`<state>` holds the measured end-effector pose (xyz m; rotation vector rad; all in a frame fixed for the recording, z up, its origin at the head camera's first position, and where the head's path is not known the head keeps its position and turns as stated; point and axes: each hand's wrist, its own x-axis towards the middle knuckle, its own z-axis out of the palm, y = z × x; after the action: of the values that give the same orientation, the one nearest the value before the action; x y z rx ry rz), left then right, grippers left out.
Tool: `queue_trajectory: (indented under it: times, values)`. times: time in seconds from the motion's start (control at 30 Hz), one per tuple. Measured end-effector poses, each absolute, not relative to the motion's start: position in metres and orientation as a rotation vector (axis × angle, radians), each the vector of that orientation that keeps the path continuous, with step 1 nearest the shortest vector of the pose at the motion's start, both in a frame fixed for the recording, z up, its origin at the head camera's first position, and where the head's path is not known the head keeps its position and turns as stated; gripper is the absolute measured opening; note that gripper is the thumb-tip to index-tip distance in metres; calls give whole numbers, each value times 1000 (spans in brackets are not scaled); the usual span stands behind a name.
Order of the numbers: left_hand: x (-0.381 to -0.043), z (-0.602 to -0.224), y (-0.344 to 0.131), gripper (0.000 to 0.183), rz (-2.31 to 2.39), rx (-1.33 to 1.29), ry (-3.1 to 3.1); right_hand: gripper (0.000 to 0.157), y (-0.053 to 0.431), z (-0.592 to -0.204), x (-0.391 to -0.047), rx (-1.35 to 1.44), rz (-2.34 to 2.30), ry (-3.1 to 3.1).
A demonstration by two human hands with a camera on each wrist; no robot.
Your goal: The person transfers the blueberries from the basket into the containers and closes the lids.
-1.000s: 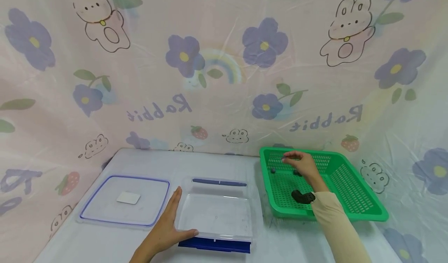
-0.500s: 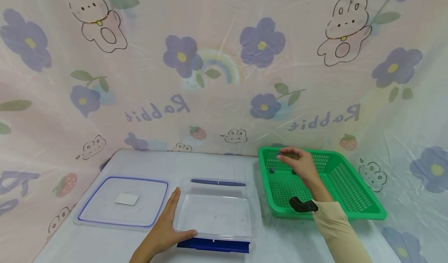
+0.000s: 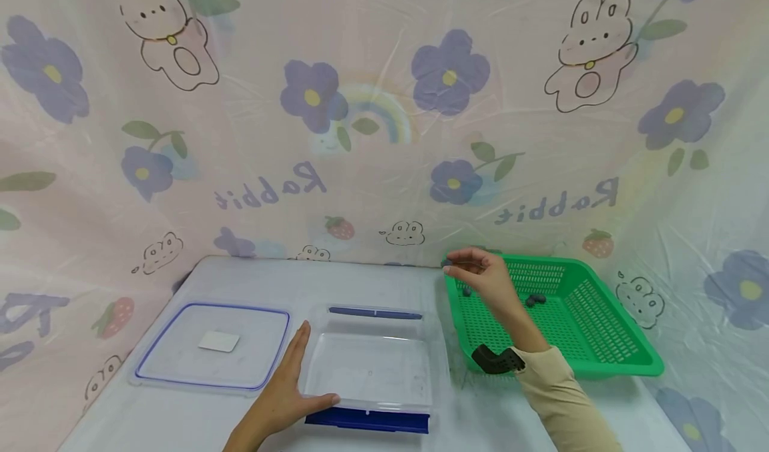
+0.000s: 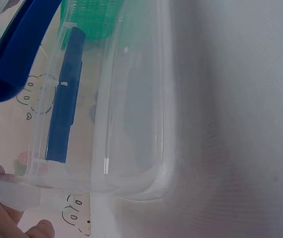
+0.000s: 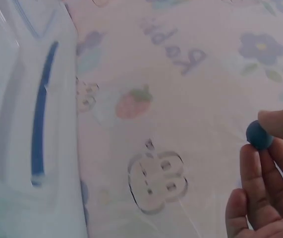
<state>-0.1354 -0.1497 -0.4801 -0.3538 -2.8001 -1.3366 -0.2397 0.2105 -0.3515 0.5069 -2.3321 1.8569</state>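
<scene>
My right hand (image 3: 483,278) pinches a small blue ball (image 5: 258,135) between thumb and fingertips, over the left rim of the green basket (image 3: 625,370). Inside the basket lie a few more small dark-blue balls (image 3: 539,298), some close together and one (image 3: 466,293) near the left wall. My left hand (image 3: 287,395) rests at the near left corner of a clear plastic container (image 3: 372,372), fingers straight along its left side and thumb across the front edge. The container is lidless, with blue clips (image 4: 66,99) hanging at its front and back.
A clear lid (image 3: 174,365) with a blue seal lies flat on the white table left of the container, a white label on it. Behind the table hangs a patterned curtain (image 3: 372,191). A black strap mount (image 3: 497,360) sits at my right wrist.
My right hand has moved left from over the basket's inside to its left rim, carrying the small blue ball. More balls in the basket show now. The left hand stays at the container.
</scene>
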Motion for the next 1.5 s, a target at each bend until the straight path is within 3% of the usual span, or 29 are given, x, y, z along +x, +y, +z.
queue_trajectory:
  times: [1.0,1.5]
  values:
    - [-135,-479,-149,126,-1386,-331,-2812,22,73,-423,-257,909,2012,-2473]
    - [-136,-486,-150,124,-1386,-377,-2735,18,34,-456,-257,1357,1759,-2677]
